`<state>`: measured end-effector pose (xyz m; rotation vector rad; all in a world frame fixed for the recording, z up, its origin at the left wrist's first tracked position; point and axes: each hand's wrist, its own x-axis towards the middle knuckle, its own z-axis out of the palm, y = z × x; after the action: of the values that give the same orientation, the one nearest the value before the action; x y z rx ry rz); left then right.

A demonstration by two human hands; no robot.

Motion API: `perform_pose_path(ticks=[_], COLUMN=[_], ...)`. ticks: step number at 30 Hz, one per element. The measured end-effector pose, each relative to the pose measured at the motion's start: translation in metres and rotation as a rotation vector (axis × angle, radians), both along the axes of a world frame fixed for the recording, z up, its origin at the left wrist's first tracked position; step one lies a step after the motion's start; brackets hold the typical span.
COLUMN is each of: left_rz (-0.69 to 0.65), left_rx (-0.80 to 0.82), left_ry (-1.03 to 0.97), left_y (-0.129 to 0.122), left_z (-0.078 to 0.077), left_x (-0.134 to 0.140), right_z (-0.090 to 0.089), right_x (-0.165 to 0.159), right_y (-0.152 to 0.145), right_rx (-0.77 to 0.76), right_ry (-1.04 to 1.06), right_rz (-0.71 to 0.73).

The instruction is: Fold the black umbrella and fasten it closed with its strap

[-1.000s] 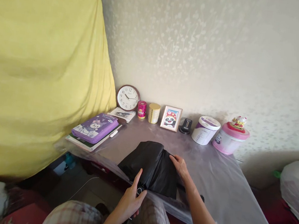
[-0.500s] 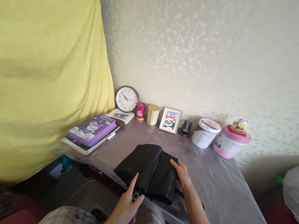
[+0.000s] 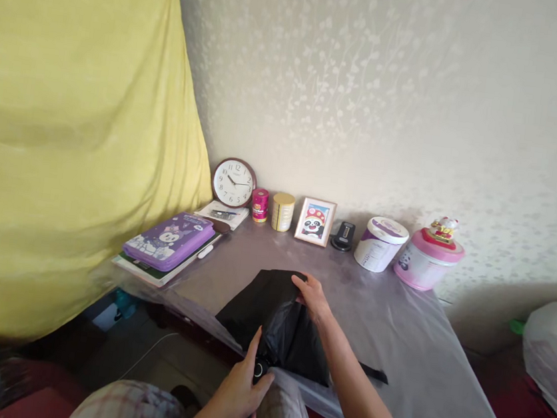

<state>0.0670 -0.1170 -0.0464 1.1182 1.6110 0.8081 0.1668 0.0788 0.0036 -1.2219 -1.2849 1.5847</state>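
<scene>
A black folding umbrella (image 3: 257,304), collapsed but with its fabric loose and spread, lies over the front edge of the table. My left hand (image 3: 239,392) is wrapped round its handle, beside a round button with a pale ring. My right hand (image 3: 313,297) pinches a fold of the black fabric near the top middle, thumb and fingers closed on it. To the right of the canopy, a black strap (image 3: 374,373) sticks out past my right forearm onto the tabletop. Part of the handle is hidden by my left hand.
On the plastic-covered table (image 3: 395,330) stand a clock (image 3: 234,182), two small cans, a picture frame (image 3: 315,221), a black stapler-like object (image 3: 343,236), a white tub (image 3: 381,245) and a pink tub (image 3: 423,262). A purple case (image 3: 169,240) lies on books at left, beside a yellow curtain (image 3: 68,111).
My right hand has moved left from the fabric's right side to its middle and lifted a fold there. The strap shows more at right. My left hand stays on the handle.
</scene>
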Motion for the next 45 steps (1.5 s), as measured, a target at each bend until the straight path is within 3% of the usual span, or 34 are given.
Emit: perform_pose_path(ticks=[6, 14, 19, 22, 24, 27, 31, 33, 38, 45], left_rz=[0.033, -0.004, -0.126, -0.148, -0.131, -0.105, -0.08, -0.065, -0.05, -0.042], left_rx=[0.031, 0.134, -0.023, -0.054, -0.025, 0.011, -0.009, -0.028, -0.073, -0.071], left_ry=[0.295, 0.424, 0.712, 0.745, 0.714, 0.658, 0.613, 0.584, 0.551, 0.487], left_y=[-0.004, -0.019, -0.002, 0.005, 0.006, 0.004, 0.005, 0.006, 0.007, 0.006], left_z=[0.005, 0.026, 0.035, 0.032, 0.028, 0.023, 0.02, 0.019, 0.017, 0.017], left_x=[0.0, 0.01, 0.018, 0.017, 0.014, 0.011, 0.01, 0.009, 0.008, 0.006], right_z=[-0.003, -0.004, -0.006, -0.004, -0.005, -0.011, -0.022, -0.026, -0.036, -0.044], right_x=[-0.013, -0.017, -0.018, -0.014, -0.005, 0.011, 0.024, 0.021, 0.001, -0.007], right_y=[0.0, -0.004, -0.003, -0.006, -0.015, -0.037, -0.062, -0.064, -0.028, 0.042], right_rx=[0.007, 0.03, 0.054, 0.082, 0.194, 0.543, 1.007, 1.148, 1.209, 1.135], right_ry=[-0.032, -0.082, -0.091, -0.055, 0.005, -0.022, -0.309, -0.423, -0.588, -0.727], right_rz=[-0.015, 0.035, 0.031, 0.079, 0.099, 0.078, 0.323, 0.432, 0.44, 0.282])
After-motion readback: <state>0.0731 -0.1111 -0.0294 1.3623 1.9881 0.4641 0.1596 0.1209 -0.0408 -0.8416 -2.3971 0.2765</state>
